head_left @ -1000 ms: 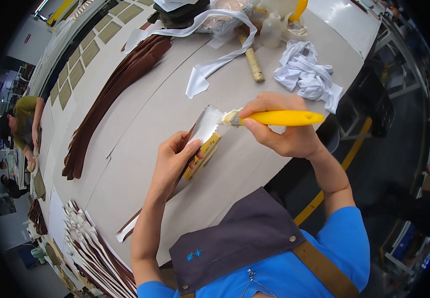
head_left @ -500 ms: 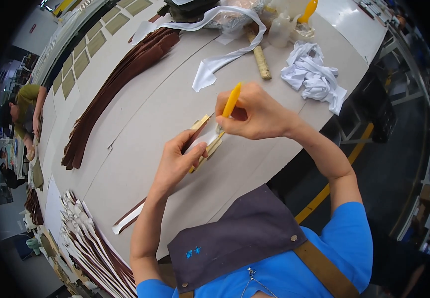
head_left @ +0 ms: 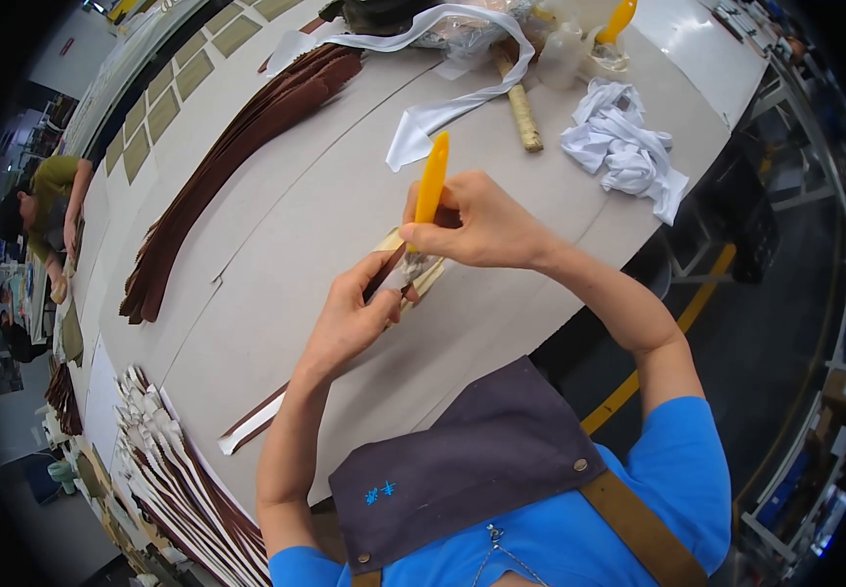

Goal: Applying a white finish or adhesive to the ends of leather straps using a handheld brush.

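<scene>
My right hand [head_left: 487, 223] grips a yellow-handled brush [head_left: 432, 181], held nearly upright with its bristles down. The bristles touch a narrow brown strip with a white face [head_left: 257, 423], close to my left fingertips. My left hand [head_left: 353, 308] pinches that strip between thumb and fingers; its tail runs under my left forearm and lies on the table. Under and beside the strip at my fingers is a pale yellow, layered-looking piece [head_left: 431, 282], partly hidden by both hands.
A long stack of brown strips [head_left: 218, 166] lies on the table [head_left: 276, 254] to the left. White ribbon [head_left: 411, 145], a wrapped stick [head_left: 524, 119], crumpled white cloth [head_left: 623, 147] and a pot with another yellow-handled tool [head_left: 619, 22] are beyond my hands. Brown-and-white strips [head_left: 174, 470] lie near left; a person [head_left: 51, 210] works far left.
My right hand has brought the brush left along the strip, nearer my left fingers, and the handle stands more upright. My left hand keeps its hold and has barely shifted.
</scene>
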The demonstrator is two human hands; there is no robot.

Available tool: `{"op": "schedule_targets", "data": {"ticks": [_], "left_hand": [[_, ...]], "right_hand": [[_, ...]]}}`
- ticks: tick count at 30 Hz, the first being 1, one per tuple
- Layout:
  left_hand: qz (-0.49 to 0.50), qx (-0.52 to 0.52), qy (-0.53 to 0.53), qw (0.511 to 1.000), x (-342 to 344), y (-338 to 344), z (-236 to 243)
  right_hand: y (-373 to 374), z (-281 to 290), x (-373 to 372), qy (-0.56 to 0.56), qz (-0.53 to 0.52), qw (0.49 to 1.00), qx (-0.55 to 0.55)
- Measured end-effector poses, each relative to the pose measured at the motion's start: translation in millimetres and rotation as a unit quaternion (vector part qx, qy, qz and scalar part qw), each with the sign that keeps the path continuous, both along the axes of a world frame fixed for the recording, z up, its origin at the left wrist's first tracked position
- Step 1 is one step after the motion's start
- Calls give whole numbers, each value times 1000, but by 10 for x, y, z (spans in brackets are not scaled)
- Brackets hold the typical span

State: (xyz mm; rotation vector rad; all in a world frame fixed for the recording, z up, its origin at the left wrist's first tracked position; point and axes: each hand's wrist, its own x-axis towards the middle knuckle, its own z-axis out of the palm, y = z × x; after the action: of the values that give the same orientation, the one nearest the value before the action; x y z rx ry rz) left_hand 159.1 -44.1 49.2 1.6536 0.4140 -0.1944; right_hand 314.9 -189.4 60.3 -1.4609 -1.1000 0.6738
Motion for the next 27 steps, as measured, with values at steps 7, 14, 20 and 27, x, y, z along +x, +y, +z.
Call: {"op": "schedule_targets", "data": {"ticks": [7, 14, 20, 27], "left_hand": [[1, -22, 13, 1000, -15, 27, -8], [26, -92, 3, 995, -54, 111, 27], [18, -141, 12, 990, -32, 161, -32], [24, -124, 27, 992, -6, 172, -80]], "right_hand": [[2, 17, -55, -22, 32, 999, -4], [-144, 16, 118, -46, -10, 999, -13], [-216, -68, 302, -109, -19, 994, 21], [-341, 14, 340, -140, -77, 985, 59]]}}
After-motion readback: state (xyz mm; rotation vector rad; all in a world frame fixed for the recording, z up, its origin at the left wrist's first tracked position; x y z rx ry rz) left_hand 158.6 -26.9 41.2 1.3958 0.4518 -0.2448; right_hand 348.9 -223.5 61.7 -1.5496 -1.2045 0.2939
